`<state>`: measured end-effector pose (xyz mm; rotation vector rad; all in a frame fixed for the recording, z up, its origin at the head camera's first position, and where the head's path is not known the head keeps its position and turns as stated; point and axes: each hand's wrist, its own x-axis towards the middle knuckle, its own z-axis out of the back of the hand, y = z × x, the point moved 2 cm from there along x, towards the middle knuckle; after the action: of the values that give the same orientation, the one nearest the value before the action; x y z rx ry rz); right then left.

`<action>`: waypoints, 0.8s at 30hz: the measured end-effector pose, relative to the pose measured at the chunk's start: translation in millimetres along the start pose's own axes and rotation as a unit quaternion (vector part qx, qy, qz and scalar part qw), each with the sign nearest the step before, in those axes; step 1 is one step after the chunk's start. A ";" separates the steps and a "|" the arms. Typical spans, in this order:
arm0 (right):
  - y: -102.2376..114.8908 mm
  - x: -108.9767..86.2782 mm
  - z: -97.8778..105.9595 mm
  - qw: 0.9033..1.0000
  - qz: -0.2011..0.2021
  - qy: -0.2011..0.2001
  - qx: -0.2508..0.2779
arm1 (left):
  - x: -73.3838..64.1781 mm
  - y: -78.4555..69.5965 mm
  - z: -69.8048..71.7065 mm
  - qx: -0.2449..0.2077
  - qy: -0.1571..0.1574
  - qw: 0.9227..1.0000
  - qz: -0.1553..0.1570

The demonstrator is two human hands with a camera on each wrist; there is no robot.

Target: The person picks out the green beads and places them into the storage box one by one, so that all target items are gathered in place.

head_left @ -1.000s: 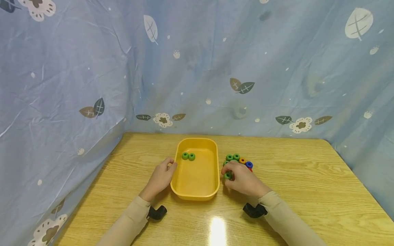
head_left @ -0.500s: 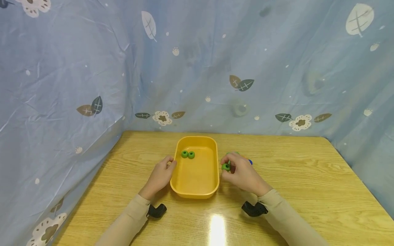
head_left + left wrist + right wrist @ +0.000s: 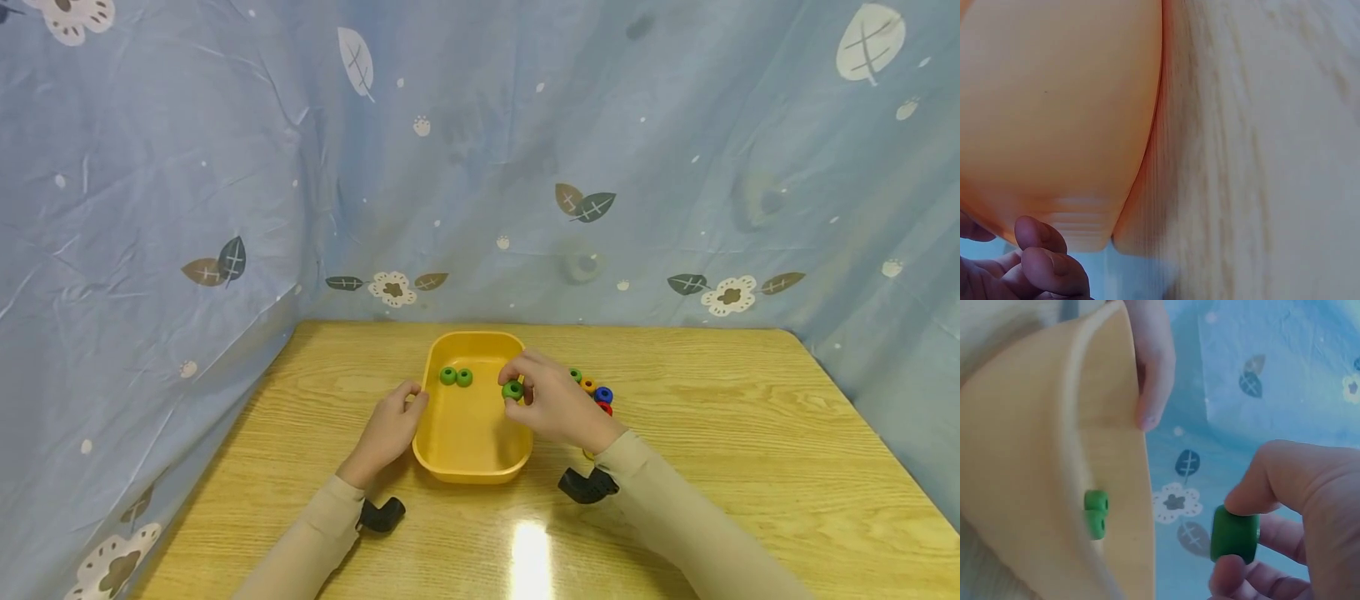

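Between thumb and fingers of my right hand (image 3: 555, 404) is a green bead (image 3: 512, 391) with a hole through it, pinched above the right side of a yellow plastic tray (image 3: 472, 433). The right wrist view shows this barrel-shaped bead clear of the tray. Two more green beads (image 3: 1095, 514) lie side by side on the tray floor, toward its far left. My left hand (image 3: 385, 432) holds the tray's left rim; in the left wrist view its fingers (image 3: 1054, 269) lie against the outer wall.
On the wooden table (image 3: 712, 433), right of the tray, are more beads: a green one (image 3: 575, 375), an orange one (image 3: 588, 386), a blue one (image 3: 603, 395) and a red one (image 3: 604, 408). My right hand partly hides this group. A patterned blue curtain (image 3: 465, 192) hangs behind.
My right hand has picked up a green bead from the group and carried it left, over the tray's right rim. The left hand stays at the left rim.
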<state>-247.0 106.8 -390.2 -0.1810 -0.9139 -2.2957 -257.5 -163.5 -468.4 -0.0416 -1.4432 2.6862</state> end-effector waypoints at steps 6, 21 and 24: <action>5.3 22.6 -5.8 0.998 -0.003 0.050 -0.022 | 0.0 0.1 0.0 0.002 -0.003 1.000 -0.004; 5.8 66.4 -43.1 0.995 -0.027 0.091 -0.038 | -0.6 0.8 0.4 -0.003 -0.003 1.000 -0.007; 4.0 74.2 -49.3 0.994 -0.032 0.097 -0.045 | -0.7 -0.1 0.0 -0.002 -0.002 1.000 -0.009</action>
<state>-297.0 33.5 -398.9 0.0332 -0.7279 -2.3662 -256.8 -163.5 -468.4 -0.0229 -1.4424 2.6713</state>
